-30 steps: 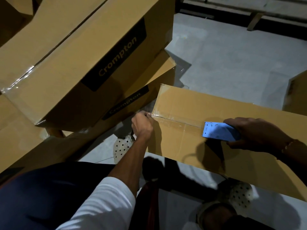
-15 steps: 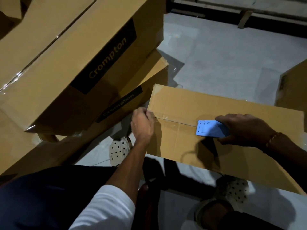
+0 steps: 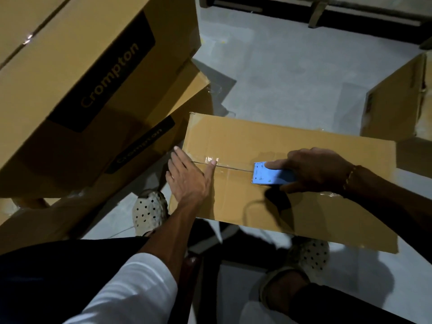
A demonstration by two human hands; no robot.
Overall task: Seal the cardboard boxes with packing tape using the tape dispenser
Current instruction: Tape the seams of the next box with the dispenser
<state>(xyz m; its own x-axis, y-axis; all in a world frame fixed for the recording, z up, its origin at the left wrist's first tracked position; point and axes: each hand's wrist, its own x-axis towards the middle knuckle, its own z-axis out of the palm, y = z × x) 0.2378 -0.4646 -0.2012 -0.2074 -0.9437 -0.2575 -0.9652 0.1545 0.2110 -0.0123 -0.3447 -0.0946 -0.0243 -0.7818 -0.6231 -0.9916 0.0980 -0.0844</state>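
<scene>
The flat brown cardboard box (image 3: pixel 292 183) lay across the person's lap area, above the grey floor (image 3: pixel 292 78). Its long side ran left to right, tipped a little down at the right end. A shiny strip of clear packing tape (image 3: pixel 224 164) ran along the middle seam, the same way as the long side.

The left hand (image 3: pixel 187 178) had been curled at the box's left edge a second before. Now it lay flat with straight fingers, pressing the tape's start down near the left end. That likely meant the tape end was stuck and the pull could go on.

The right hand (image 3: pixel 318 169) gripped the blue tape dispenser (image 3: pixel 271 174), with one finger laid on top. The dispenser sat on the seam, its front pointing left, though its tape roll was too dark to see.

Big brown cardboard boxes with "Crompton" labels (image 3: pixel 93 73) leaned nearby on the left.
</scene>
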